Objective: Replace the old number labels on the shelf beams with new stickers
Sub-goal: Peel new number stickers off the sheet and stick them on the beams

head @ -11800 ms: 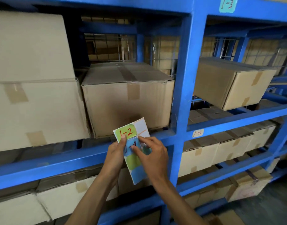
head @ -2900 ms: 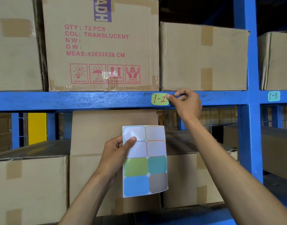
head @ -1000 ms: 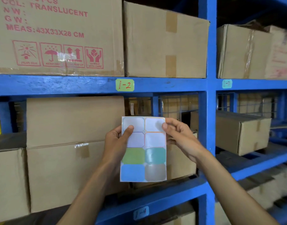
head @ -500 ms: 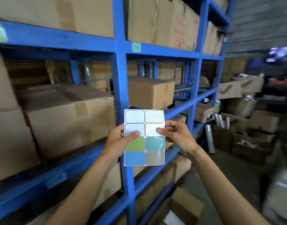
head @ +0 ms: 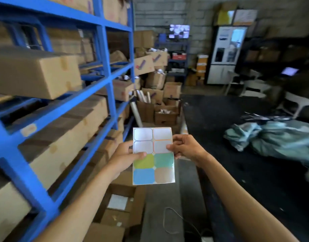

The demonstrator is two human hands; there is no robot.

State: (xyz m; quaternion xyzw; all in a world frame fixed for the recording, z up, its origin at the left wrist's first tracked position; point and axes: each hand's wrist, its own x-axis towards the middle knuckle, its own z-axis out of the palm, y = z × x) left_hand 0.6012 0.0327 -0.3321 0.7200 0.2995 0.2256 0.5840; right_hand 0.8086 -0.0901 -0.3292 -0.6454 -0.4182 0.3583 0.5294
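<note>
I hold a sticker sheet upright in front of me with both hands. Its top four cells are bare white backing; green, teal, blue and tan stickers fill the lower four. My left hand pinches the sheet's left edge, thumb across the front. My right hand grips the right edge. The blue shelf rack runs along the left, its beams receding away. A pale old label sits on a lower beam at the far left, blurred.
Cardboard boxes fill the rack, and more open boxes pile at the aisle's far end. A dark table with a crumpled blue-grey bag stands on the right. An open box lies on the floor below the sheet.
The view has swung right, away from the rack face and down the aisle. Both hands keep the same hold on the sheet. The new 1-2 label is out of view.
</note>
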